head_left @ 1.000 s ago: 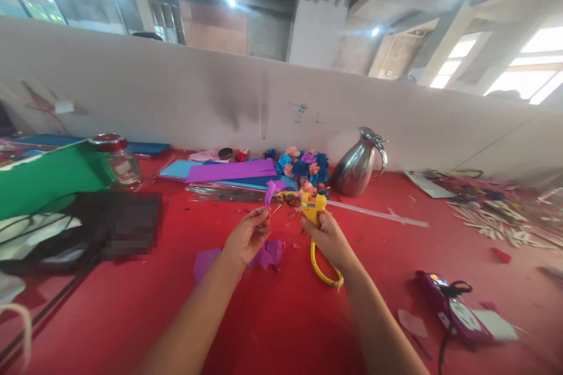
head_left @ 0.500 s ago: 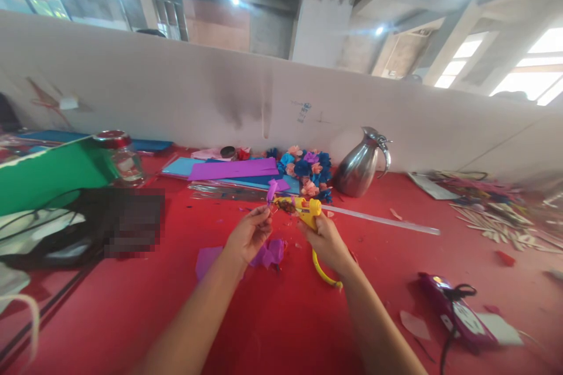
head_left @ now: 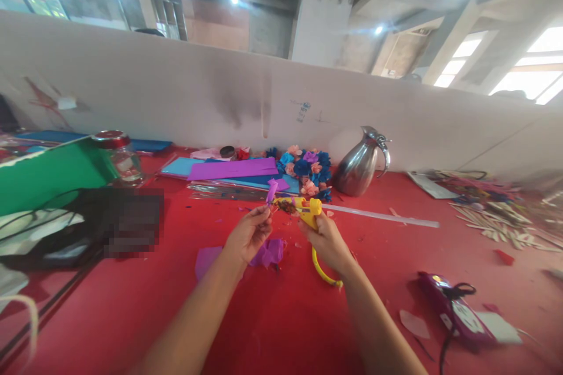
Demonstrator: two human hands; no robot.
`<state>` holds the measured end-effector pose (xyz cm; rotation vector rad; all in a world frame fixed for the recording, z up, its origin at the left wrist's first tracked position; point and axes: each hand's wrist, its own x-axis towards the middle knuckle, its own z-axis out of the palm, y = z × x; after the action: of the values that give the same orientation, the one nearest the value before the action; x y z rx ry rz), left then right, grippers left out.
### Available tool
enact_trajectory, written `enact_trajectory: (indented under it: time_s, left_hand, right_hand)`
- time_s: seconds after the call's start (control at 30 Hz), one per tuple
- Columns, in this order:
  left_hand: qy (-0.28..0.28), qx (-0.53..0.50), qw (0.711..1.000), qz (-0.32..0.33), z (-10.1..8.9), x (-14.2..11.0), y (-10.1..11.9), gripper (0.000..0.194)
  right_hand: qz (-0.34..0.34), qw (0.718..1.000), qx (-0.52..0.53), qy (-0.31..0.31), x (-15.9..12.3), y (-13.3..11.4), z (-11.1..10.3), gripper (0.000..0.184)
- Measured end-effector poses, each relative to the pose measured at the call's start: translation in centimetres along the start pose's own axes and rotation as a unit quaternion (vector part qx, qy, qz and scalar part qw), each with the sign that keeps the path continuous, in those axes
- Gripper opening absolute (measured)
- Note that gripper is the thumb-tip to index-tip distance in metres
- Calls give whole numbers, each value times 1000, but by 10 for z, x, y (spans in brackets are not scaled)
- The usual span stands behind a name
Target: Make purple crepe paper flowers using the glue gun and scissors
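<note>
Between the fingertips of my left hand (head_left: 251, 233) is pinched a small strip of purple crepe paper (head_left: 272, 189), standing up above the fingers. My right hand (head_left: 324, 238) is wrapped round the grip of a yellow hot glue gun (head_left: 310, 210). The gun's stained nozzle points left and is at the base of the purple strip; whether it touches is too small to tell. A long clear glue stick (head_left: 382, 216) sticks out from the gun's back end. Cut purple crepe paper (head_left: 269, 253) lies on the red table (head_left: 281, 328) beneath my left hand.
Behind my hands lie a purple sheet (head_left: 233, 169) and a heap of paper flowers (head_left: 308, 169). A steel jug (head_left: 357, 166) stands right of them, a lidded glass jar (head_left: 123, 158) at left. A purple power strip (head_left: 457, 310) with a black cord lies front right.
The glue gun has moved left and turned more level, bringing its nozzle to the purple strip. Over the last half second both hands stay almost still.
</note>
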<state>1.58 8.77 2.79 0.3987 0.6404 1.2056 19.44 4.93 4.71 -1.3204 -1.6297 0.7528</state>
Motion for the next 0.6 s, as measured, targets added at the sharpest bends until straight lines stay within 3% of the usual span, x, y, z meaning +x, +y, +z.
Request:
enact_trajectory:
  time_s: [0.23,0.37,0.47,0.6]
  left_hand:
    - [-5,6,1000,-2,0,0,1,16]
    - [3,13,1000,-2,1,0,1,16]
    - [17,13,1000,-6,2,0,1,15]
    - [18,9,1000,-5,5,-2,1,15]
  right_hand:
    - [14,999,27,-13,0,-1,1,19]
    - [30,993,109,27,4,2,-9,26]
    - [79,981,158,76,10,10,-25,31]
    - [174,968,141,114,19,32,-51,30]
